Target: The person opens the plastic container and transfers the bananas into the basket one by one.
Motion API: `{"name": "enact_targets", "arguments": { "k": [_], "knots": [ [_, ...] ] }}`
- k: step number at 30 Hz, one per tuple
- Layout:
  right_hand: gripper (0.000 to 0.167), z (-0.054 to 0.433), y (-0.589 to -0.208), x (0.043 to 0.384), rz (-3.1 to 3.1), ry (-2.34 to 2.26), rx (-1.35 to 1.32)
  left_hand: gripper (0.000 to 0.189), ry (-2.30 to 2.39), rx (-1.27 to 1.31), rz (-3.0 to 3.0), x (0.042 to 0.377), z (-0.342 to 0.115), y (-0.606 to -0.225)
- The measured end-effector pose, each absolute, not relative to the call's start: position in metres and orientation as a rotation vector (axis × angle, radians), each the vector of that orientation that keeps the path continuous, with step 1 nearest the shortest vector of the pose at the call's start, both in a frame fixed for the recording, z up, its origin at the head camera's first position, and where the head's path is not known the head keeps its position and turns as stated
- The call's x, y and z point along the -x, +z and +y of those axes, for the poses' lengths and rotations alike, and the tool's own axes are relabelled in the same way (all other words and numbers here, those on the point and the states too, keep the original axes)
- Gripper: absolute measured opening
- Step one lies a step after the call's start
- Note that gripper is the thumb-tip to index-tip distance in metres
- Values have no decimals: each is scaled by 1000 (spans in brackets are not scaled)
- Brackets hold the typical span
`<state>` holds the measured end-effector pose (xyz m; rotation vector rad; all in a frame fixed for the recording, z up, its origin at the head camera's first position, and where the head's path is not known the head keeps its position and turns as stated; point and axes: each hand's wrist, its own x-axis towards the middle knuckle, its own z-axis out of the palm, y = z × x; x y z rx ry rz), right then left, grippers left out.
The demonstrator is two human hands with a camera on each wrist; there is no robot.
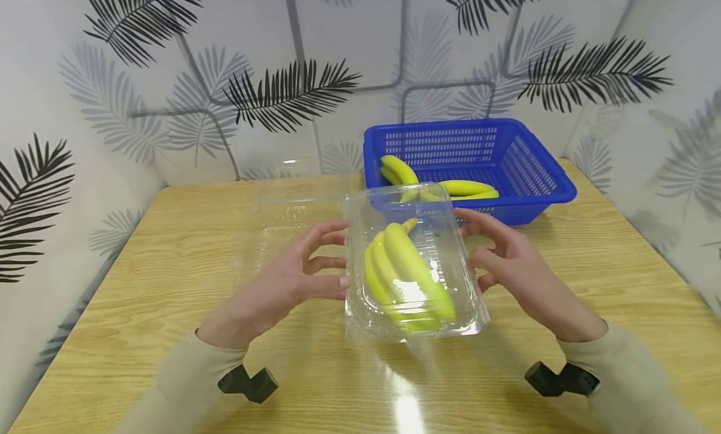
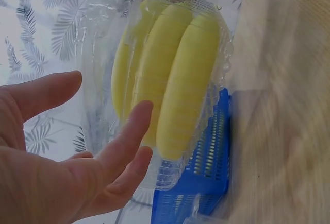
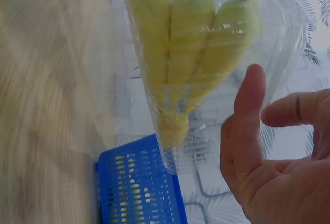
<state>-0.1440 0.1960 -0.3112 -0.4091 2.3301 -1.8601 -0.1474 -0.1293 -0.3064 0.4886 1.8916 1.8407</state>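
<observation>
Between my two hands is a clear plastic clamshell box [image 1: 360, 233], tilted and raised over the table. Inside lies a bunch of yellow bananas [image 1: 402, 265], stem end away from me; the left wrist view shows the bananas [image 2: 175, 74] through the plastic wall. My left hand [image 1: 295, 274] holds the box's left side, with thumb and fingers spread at its edge. On the opposite side, my right hand [image 1: 509, 255] grips the right edge with bent fingers. In the right wrist view the box [image 3: 278, 33] shows dark banana tips at its top.
A blue plastic basket [image 1: 537, 158] stands at the table's back right, with more bananas [image 1: 467, 188] in it. Another clear plastic container [image 1: 298, 215] sits at the back left of the wooden table [image 1: 141, 309]. A leaf-patterned wall [image 1: 360, 39] rises behind.
</observation>
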Motion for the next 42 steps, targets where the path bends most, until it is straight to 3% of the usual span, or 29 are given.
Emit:
{"name": "enact_targets", "arguments": {
  "k": [15,25,42],
  "knots": [
    [77,222,-341,144,2224,-1714,424,80,1784,-412,1870,143,-107,-339],
    [74,227,-358,151,2295,-1632,351,81,1883,-346,1821,150,-95,-366],
    [65,228,-366,149,2377,-1586,398,71,1940,-338,1775,155,-92,-375]
  ]
}}
